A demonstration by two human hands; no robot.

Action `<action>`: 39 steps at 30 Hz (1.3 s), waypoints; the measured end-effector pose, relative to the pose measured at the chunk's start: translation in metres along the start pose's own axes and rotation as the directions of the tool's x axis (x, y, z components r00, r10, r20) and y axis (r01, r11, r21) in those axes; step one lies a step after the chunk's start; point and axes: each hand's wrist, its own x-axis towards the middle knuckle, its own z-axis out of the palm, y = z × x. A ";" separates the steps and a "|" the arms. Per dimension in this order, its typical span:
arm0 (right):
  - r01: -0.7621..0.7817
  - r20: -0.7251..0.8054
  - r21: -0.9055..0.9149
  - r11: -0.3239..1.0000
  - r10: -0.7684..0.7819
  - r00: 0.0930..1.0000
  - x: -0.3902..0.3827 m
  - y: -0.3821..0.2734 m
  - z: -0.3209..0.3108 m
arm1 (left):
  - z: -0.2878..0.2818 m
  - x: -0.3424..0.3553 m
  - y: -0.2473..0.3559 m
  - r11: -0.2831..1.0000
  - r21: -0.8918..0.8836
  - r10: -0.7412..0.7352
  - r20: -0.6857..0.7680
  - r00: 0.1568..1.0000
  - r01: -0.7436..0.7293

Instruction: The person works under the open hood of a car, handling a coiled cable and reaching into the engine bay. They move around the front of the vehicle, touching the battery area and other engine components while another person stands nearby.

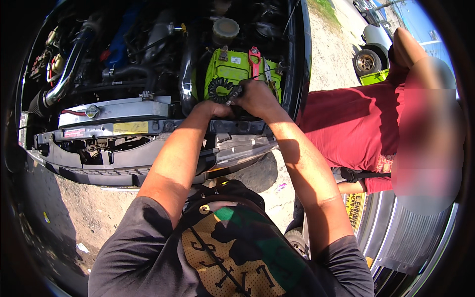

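Note:
Both my hands are close together over the front edge of a bright green car battery (pixel 232 67) in an open engine bay. My right hand (pixel 257 99) is closed on the dark end of a black coiled cable (pixel 217 88), whose loops rest against the battery's front. A small metal tip shows below its fingers. Just left of it and lower, my left hand (pixel 217 109) is curled, its fingertips partly hidden, and I cannot make out what it holds. On top of the battery lies a red-handled tool (pixel 254 60), with pliers-like metal (pixel 267 71) beside it.
A silver radiator (pixel 116 113) with a cap, chrome pipes (pixel 74 54) and a round reservoir cap (pixel 226 30) surround the battery. The front bumper (pixel 133 158) lies between me and the bay. At right stands a person in a red shirt (pixel 346 116), near a parked vehicle (pixel 410 242).

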 end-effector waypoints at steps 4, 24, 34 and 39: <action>0.082 -0.032 -0.042 0.996 -0.083 0.996 -0.001 0.002 0.002 | 0.001 0.003 0.002 0.999 0.040 -0.009 0.028 1.000 0.008; 0.075 -0.106 0.018 0.997 -0.073 0.992 -0.007 0.009 0.008 | -0.008 -0.006 0.020 0.979 0.203 -0.031 0.149 0.988 0.000; 0.104 -0.109 0.033 0.994 -0.100 0.989 -0.007 0.010 0.007 | -0.007 -0.008 0.019 0.978 0.206 -0.052 0.141 0.989 0.022; 0.112 -0.107 0.025 0.993 -0.109 0.988 -0.009 0.008 0.006 | -0.005 -0.005 0.020 0.979 0.200 -0.055 0.132 0.990 0.027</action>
